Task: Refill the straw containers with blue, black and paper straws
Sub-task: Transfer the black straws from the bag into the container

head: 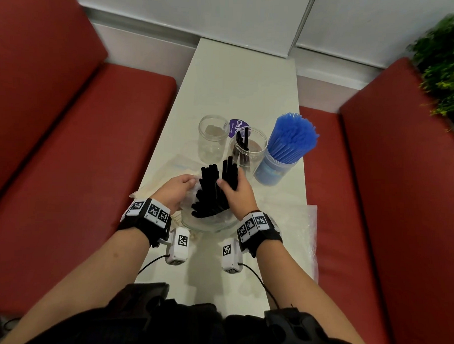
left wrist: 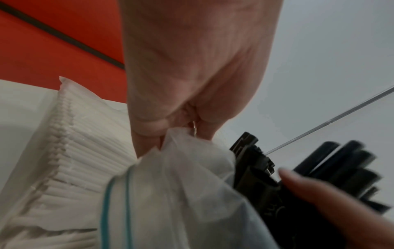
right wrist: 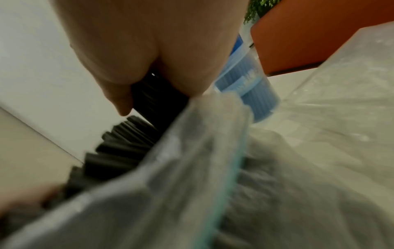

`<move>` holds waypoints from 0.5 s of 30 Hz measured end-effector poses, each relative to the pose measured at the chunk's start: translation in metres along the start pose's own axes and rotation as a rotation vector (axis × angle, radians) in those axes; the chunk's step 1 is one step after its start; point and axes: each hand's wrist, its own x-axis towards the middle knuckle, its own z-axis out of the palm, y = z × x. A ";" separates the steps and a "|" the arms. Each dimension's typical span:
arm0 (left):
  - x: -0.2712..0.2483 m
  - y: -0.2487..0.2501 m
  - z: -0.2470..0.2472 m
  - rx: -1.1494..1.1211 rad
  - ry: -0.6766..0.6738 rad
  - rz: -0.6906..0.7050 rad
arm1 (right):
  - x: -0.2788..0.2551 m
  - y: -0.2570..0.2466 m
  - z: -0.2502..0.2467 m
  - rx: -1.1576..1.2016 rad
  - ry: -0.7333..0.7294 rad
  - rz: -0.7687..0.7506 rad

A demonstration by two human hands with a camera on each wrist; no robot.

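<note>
On the white table (head: 239, 82) my left hand (head: 177, 189) pinches the rim of a clear plastic bag (head: 208, 222) (left wrist: 181, 176) (right wrist: 170, 185) full of black straws (head: 209, 197) (left wrist: 255, 182) (right wrist: 119, 151). My right hand (head: 235, 191) (right wrist: 149, 50) grips a bunch of black straws (head: 229, 172) (right wrist: 155, 99) lifted from the bag. Behind stand an empty clear jar (head: 213, 138), a clear jar (head: 248, 149) holding a few black straws, and a container (head: 280, 158) (right wrist: 247, 91) packed with blue straws. A pack of white paper straws (left wrist: 70, 160) lies to the left.
Red bench seats (head: 67, 153) flank the narrow table on both sides. A purple round sticker (head: 237, 127) lies behind the jars. A crumpled empty plastic bag (head: 309, 226) lies at the right table edge. A green plant (head: 446, 63) stands far right.
</note>
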 end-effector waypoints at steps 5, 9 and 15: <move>0.002 0.002 0.001 -0.007 -0.008 0.013 | 0.006 -0.010 -0.002 0.026 0.032 -0.030; 0.003 0.002 0.000 0.003 -0.011 0.005 | -0.002 0.003 0.001 0.039 -0.040 0.063; 0.006 0.002 -0.001 -0.026 0.002 0.006 | 0.008 -0.010 -0.008 0.048 -0.053 0.020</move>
